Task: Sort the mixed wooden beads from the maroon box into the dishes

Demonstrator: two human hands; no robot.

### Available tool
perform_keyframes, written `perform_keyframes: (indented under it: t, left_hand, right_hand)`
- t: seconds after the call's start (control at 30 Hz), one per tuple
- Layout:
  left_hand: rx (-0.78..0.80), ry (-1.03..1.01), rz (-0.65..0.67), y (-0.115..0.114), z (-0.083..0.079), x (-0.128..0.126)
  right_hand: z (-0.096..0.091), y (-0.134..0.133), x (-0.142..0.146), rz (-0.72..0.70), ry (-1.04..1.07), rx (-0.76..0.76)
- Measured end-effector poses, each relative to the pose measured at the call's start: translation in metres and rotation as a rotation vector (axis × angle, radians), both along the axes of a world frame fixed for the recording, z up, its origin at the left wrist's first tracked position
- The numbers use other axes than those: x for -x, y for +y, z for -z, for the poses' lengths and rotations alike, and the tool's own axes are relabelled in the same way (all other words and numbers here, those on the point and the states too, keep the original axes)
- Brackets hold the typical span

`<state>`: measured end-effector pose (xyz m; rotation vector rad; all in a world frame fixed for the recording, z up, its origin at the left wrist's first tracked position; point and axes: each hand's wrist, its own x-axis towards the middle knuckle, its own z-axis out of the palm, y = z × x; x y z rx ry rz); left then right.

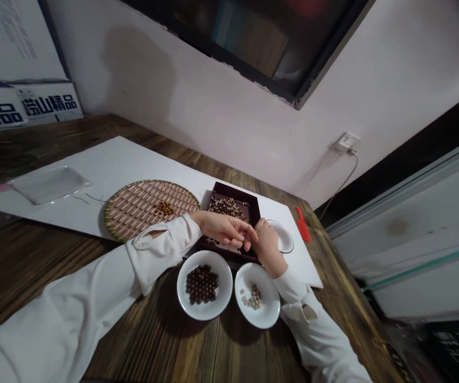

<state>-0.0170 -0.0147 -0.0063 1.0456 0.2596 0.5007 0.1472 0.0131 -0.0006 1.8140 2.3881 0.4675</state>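
Note:
My left hand (223,229) reaches over the near edge of a dark square tray (253,205) holding many mixed beads, fingers pinched together at their tips. My right hand (268,246) is curled closed right beside it, touching the left fingertips; what either hand holds is too small to see. Below the hands stand two white bowls: one with dark brown beads (202,284), one with a few pale beads (254,298). Both arms wear white sleeves.
A round woven tray (133,207) with a small pile of tan beads lies left of the dark tray. A small white dish (286,236), a red tool (303,224), a clear plastic bag (49,183) and a white sheet (125,159) lie on the wooden table.

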Motion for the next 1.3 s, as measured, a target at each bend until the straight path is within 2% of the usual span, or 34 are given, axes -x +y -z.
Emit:
perform_keyframes:
  t: [0.4,0.77,0.9,1.1,1.3]
  left_hand:
    - [-0.052,0.049,0.345,-0.0048,-0.0073,0.0005]
    - [-0.118,0.044,0.385,-0.0037,-0.0025,-0.0023]
    - [-0.093,0.031,0.397,-0.0031,-0.0008,-0.0034]
    - [-0.029,0.055,0.317,-0.0074,-0.0064,-0.0028]
    - [-0.097,0.057,0.341,-0.0080,-0.0086,-0.0020]
  right_hand:
    - [0.0064,0.0045,-0.0002,-0.003,0.045,-0.022]
    - [0.0053,0.0046,-0.0011,-0.005,0.054,-0.020]
    - [0.0051,0.0047,-0.0012,-0.003,0.048,-0.012]
    - [0.0065,0.0048,-0.0013,-0.006,0.055,-0.029]
    - [0.0065,0.0058,-0.0015,-0.004,0.058,-0.022]
